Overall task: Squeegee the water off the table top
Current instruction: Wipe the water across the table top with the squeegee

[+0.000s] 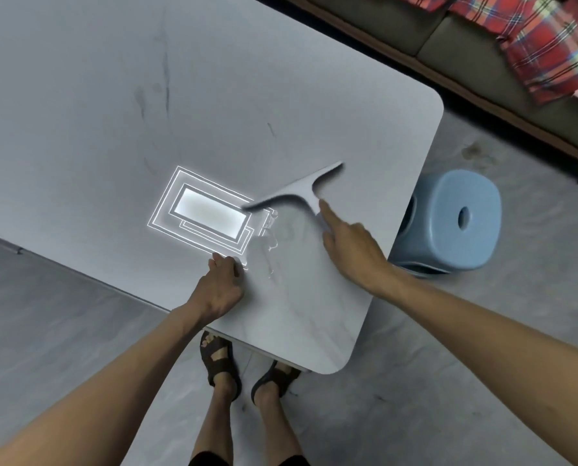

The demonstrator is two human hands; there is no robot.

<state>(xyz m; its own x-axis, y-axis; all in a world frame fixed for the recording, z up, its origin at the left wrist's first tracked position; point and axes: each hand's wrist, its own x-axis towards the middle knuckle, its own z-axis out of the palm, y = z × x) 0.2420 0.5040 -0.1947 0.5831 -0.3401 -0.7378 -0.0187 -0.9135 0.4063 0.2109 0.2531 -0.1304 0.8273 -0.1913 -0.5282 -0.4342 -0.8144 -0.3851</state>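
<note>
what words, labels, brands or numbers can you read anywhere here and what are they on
None: no text can be read in this view.
The squeegee, table, stool and plaid cloth show no print.
The bright rectangle on the table looks like a light's reflection, not a sign.

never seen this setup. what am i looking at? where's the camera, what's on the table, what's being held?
There is no robot here: a person works with bare hands. The one picture comes from a wide-angle camera on their head, looking down. The right hand grips a grey T-shaped squeegee, blurred, with the index finger along its handle. It is over the grey table top. A small water puddle lies beside the blade. The left hand rests on the table near its edge. The bright rectangle looks like a lamp's reflection. A blue plastic stool stands on the floor alongside.
</note>
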